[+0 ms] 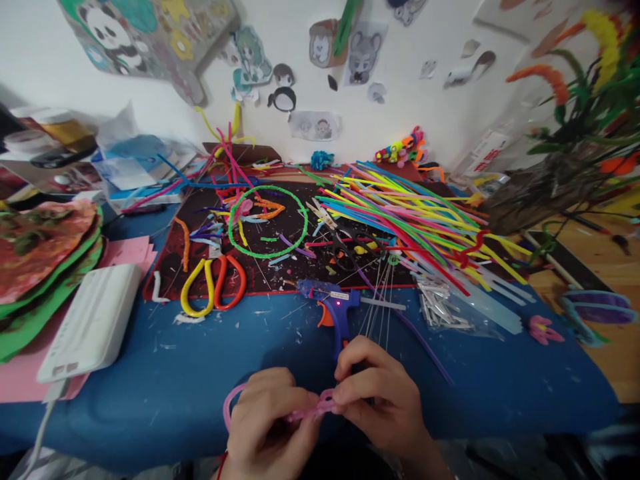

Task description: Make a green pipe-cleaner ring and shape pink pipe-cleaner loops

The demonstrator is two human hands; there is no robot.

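A pink pipe cleaner (326,401) bent into loops is pinched between both hands at the table's front edge. My left hand (273,420) is closed on it, and a curved length sticks out past its left side. With thumb and fingertips together, my right hand (377,393) grips the small loop at the other end. Just beyond the hands lies a blue glue gun (330,297) with an orange trigger and a small red light. Scissors with yellow and red handles (214,287) rest to its left.
A heap of coloured pipe cleaners (400,213) covers the dark mat's right side. A green ring (230,230) and black-handled scissors (345,243) lie on the mat. A white power bank (93,320) with a cable stands left. A bag of metal pins (443,307) lies right, near a pink flower (545,330).
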